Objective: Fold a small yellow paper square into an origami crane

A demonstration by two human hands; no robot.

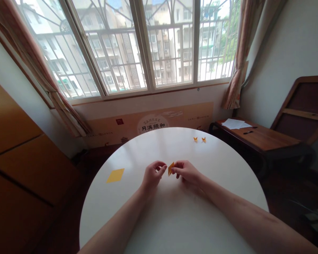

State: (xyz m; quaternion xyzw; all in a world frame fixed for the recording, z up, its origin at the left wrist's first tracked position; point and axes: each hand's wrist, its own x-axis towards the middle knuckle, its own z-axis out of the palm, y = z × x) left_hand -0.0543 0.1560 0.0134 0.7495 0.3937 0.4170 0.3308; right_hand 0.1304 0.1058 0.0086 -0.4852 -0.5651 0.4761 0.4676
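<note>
My right hand (184, 169) pinches a small folded piece of orange-yellow paper (171, 168) between thumb and fingers, above the middle of the white round table (159, 218). The folded paper stands upright, with its layers slightly apart at the lower edge. Just left of it is my left hand (154, 173), fingers curled and thumb tip close against the index finger. A narrow gap separates those fingertips from the paper, and nothing shows between them. Flat on the table to the left lies a yellow paper sheet (115, 175).
Two small folded orange paper shapes, one left (195, 139) and one right (204, 139), sit near the table's far edge. To the right, a wooden bench (275, 139) bears white papers (235, 124) and a dark pen-like thing (248, 132). A wooden cabinet (18, 158) stands at left.
</note>
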